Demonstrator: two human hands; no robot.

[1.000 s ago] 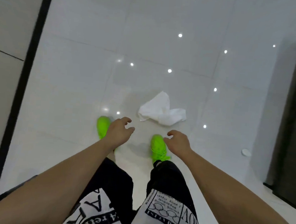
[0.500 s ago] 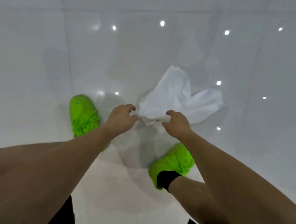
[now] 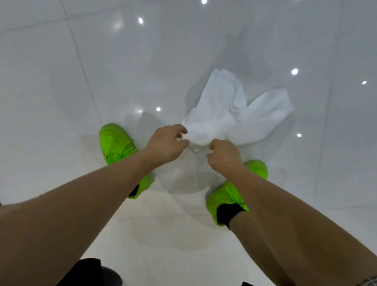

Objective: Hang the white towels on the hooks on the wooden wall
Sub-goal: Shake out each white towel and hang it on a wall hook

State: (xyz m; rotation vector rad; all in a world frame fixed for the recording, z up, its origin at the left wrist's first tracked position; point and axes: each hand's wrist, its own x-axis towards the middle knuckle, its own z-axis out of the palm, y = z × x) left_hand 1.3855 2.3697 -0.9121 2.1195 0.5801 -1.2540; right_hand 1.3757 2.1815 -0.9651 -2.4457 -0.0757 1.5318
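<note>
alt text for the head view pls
Both hands, left hand and right hand, reach down and pinch the near edge of a crumpled white towel lying on glossy white floor tiles, between bright green shoes.

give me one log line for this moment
phase: pickup | left hand: pinching towel edge | right hand: gripping towel edge | towel: crumpled on floor

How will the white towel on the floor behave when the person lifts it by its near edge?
The white towel lies crumpled in soft folds, so it will probably hang limp and unfold rather than keep its shape. It looks thin, so likely light. Both the left hand and the right hand curl at its near edge; on the glossy tiled floor it may slide toward them before rising.
</note>
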